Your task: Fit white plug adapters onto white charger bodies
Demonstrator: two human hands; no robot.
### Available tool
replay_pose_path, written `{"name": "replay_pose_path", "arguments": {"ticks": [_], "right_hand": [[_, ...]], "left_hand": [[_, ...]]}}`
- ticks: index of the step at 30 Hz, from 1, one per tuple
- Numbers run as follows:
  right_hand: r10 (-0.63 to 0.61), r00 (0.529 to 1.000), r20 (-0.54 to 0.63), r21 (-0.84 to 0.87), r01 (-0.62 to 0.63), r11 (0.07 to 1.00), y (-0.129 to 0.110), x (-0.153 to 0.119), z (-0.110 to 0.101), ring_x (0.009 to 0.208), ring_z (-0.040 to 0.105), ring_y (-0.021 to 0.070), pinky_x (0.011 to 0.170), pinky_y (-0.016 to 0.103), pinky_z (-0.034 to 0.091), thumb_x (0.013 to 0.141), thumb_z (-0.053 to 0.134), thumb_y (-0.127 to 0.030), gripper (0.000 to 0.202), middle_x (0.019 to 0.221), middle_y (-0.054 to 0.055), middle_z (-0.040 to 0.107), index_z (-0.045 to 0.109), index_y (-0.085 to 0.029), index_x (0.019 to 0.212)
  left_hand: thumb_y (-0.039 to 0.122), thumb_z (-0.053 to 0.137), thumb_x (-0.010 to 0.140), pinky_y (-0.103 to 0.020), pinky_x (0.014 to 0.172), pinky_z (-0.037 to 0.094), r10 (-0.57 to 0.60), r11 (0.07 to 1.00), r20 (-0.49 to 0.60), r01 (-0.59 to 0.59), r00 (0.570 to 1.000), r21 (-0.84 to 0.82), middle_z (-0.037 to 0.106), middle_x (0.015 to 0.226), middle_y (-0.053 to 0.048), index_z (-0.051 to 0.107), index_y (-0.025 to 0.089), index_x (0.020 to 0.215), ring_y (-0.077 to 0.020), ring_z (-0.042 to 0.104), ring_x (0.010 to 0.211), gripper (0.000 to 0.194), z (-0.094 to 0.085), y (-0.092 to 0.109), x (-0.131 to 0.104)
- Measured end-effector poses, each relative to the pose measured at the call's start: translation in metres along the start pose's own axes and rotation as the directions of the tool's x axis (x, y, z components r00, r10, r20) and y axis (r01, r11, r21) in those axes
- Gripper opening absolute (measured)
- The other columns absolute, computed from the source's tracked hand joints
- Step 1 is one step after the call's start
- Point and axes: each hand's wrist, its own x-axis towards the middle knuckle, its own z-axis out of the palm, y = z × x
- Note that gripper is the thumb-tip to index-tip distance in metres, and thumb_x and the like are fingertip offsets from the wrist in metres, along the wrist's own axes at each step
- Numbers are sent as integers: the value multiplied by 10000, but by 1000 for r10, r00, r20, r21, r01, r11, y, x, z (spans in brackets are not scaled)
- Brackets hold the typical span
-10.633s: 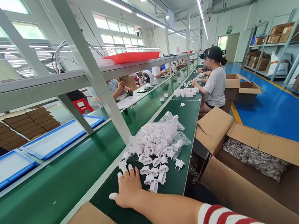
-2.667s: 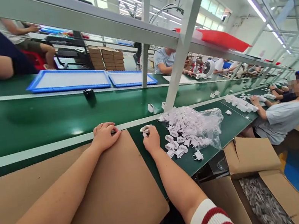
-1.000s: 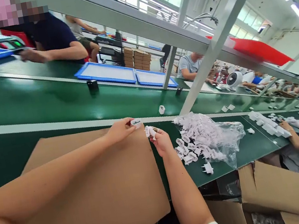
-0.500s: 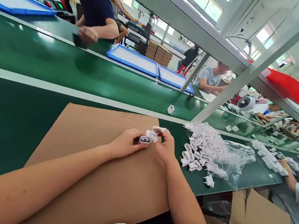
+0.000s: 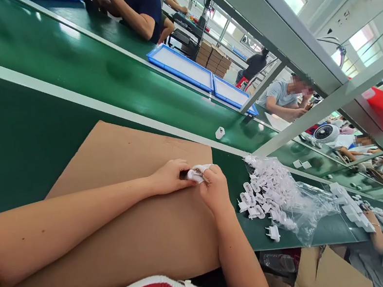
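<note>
My left hand (image 5: 170,177) is closed around a small white charger casing (image 5: 189,175), over the brown cardboard sheet (image 5: 133,151). Fingers cover most of the casing. My right hand (image 5: 214,185), with white covers on its fingertips, is pinched against the casing's right end. Whether a separate part sits between those fingertips is hidden. To the right of my right hand lies a heap of white two-pin plug parts (image 5: 260,195), spilling from a clear plastic bag (image 5: 308,207). One loose plug part (image 5: 273,233) lies near the table's front edge.
Beyond a pale rail runs a green conveyor belt (image 5: 113,98) carrying a white charger (image 5: 220,132). Blue-rimmed trays (image 5: 182,68) line its far side. A metal frame post (image 5: 285,129) crosses at the right. Below the table edge stands an open cardboard box (image 5: 327,273). Co-workers sit around.
My right fingers have closed in on the casing's end, covering the opening that showed before. The view has shifted slightly. A co-worker across the belt has drawn their hands back leftward.
</note>
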Motion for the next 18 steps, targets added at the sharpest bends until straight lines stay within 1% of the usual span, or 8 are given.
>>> {"name": "replay_pose_path", "arguments": {"ticks": [3, 8, 10, 15, 16, 18], "right_hand": [[30, 999, 38, -51, -28, 998, -5, 3, -4, 996, 633, 258, 864, 345, 509, 818, 575, 23, 414, 985, 79, 720, 796, -219, 1072], [64, 992, 109, -129, -50, 990, -8, 11, -9, 942, 631, 244, 794, 322, 474, 811, 599, -2, 321, 921, 54, 710, 792, -236, 914], [91, 991, 102, -118, -79, 990, -9, 11, -8, 944, 644, 236, 793, 309, 478, 808, 612, -14, 338, 926, 43, 713, 806, -247, 954], [213, 977, 23, -69, -211, 975, -12, 6, 1, 980, 674, 235, 818, 307, 510, 837, 627, -62, 448, 1071, 43, 749, 816, -278, 1180], [227, 974, 18, -69, -226, 972, -12, 4, 3, 985, 676, 237, 814, 308, 513, 837, 628, -68, 465, 1078, 43, 751, 814, -285, 1203], [246, 969, 16, -64, -245, 967, -12, 2, 7, 991, 679, 244, 813, 310, 521, 823, 636, -73, 450, 1057, 47, 754, 824, -278, 1176]], "left_hand": [[688, 710, 865, -344, 782, 500, -5, 1000, 2, 5, 1000, -9, 688, 863, -58, 750, 216, 828, -238, 629, 835, 475, 0, 0, 0], [714, 714, 846, -335, 757, 510, -36, 999, 24, 37, 999, -25, 688, 860, -56, 759, 218, 818, -244, 642, 839, 499, -1, 2, 0], [713, 715, 842, -334, 748, 508, -44, 998, 22, 45, 999, -36, 688, 859, -55, 758, 218, 809, -244, 645, 832, 498, -1, 3, 0], [688, 682, 847, -344, 785, 520, -44, 999, -1, 44, 999, 4, 719, 883, -64, 782, 232, 875, -265, 668, 885, 468, 3, 3, 0], [681, 678, 845, -350, 805, 528, -41, 999, -5, 41, 999, 9, 737, 910, -69, 788, 233, 902, -271, 677, 910, 465, 3, 4, 0], [686, 673, 826, -355, 834, 545, -45, 998, -28, 46, 999, 36, 763, 947, -72, 784, 234, 914, -278, 694, 938, 474, 4, 6, 0]]}}
